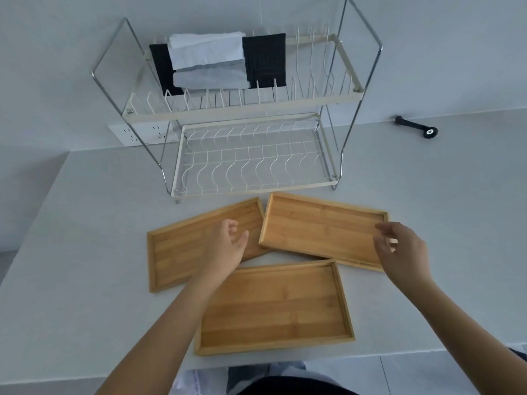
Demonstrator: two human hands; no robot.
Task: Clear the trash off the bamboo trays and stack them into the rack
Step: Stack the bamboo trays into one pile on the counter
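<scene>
So we're looking at three bamboo trays lying flat on the grey countertop (pixel 85 223) just in front of the rack: the far right tray (pixel 319 226), the left tray (pixel 176 252) and the near tray (pixel 273 306), and all three are looking bare, no trash showing on any of them, so we're guessing we're onto the stacking part now. The far right tray is overlapping the corner of the left one, and it seems to be touching the near one's far edge too. Our left hand (pixel 228 246) is hovering over the right end of the left tray with fingers loosely curled and holding nothing, and our right hand (pixel 402 249) is hovering at the right end of the far right tray, fingers spread and empty too. We're probably going for that far right tray first, which makes sense since it's sitting on top. Best bet is pinching both short ends, lifting it clear of the other two so they aren't getting dragged, then tipping it on edge into the dish rack's lower tier (pixel 251 163), which is showing nothing in its slots. The upper tier (pixel 242 106) is already carrying folded cloths (pixel 208 52) and something dark, so we're skipping it. There's a small black tool (pixel 416 126) sitting well off to the right, not in our way.
</scene>
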